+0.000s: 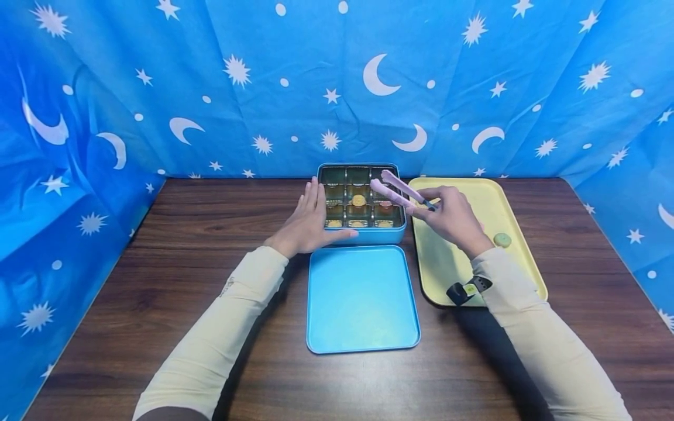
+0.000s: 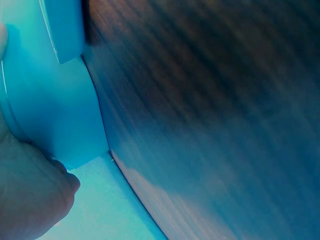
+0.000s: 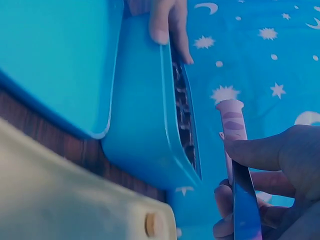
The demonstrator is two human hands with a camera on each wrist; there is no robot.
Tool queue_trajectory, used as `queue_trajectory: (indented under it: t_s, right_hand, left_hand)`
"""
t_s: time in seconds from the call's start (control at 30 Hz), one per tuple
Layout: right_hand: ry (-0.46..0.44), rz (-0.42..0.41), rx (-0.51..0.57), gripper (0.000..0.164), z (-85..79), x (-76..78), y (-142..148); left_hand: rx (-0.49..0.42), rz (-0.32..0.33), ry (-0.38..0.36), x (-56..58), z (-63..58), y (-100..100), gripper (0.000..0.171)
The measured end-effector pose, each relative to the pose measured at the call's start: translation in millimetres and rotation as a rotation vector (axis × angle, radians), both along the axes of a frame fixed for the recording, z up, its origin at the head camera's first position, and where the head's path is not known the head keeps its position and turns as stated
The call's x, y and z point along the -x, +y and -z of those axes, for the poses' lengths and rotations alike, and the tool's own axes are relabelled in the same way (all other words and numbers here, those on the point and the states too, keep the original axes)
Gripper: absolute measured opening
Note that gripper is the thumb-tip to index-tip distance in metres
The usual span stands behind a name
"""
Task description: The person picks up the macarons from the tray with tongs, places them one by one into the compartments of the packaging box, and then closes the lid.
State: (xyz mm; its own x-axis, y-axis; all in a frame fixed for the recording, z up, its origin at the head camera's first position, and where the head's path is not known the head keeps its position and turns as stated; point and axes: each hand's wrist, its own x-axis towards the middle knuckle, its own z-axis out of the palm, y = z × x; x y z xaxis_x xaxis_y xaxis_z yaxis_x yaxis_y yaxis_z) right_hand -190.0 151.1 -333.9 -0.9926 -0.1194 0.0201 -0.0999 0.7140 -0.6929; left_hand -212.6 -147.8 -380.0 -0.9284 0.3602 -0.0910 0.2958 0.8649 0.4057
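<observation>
A blue tin [image 1: 376,235] with a divided insert stands at the back of the table; several small round macaron-like cookies [image 1: 358,200] lie in its compartments. My left hand [image 1: 308,222] rests against the tin, straight fingers along its left side and thumb along the front. With my right hand [image 1: 454,216] I hold tongs [image 1: 402,190] with pink tips and a dark metal handle. The tips are spread over the tin's right side, and nothing shows between them. They partly cover the right compartments. In the right wrist view, the tongs [image 3: 243,195] lie between thumb and fingers.
A yellow tray [image 1: 481,196] stands right of the tin, under my right forearm, with a green round cookie [image 1: 502,240] on it. The blue lid [image 1: 363,298] lies in front of the tin. Behind the wooden table [image 1: 210,234] hangs a blue star-and-moon cloth [image 1: 316,70].
</observation>
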Motion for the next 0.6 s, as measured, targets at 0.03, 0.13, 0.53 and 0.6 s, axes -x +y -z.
queue_trajectory:
  t_s: [0.03,0.13,0.53,0.6]
  right_hand:
    - [0.01,0.004,-0.003,0.043,0.1,0.4,3]
    - [0.025,0.012,-0.01,0.045,1.5,1.7,14]
    - [0.003,0.068,-0.04,0.048,11.7,7.4,40]
    - [0.001,0.074,-0.044,0.048,14.4,7.9,44]
  left_hand:
    - [0.002,0.001,0.001,-0.1,0.0,0,0.136]
    - [0.002,-0.001,0.0,-0.7,0.1,0,0.136]
    - [-0.003,-0.002,-0.003,-0.1,1.5,-1,0.135]
    - [-0.003,-0.001,-0.001,0.3,1.2,-1,0.135]
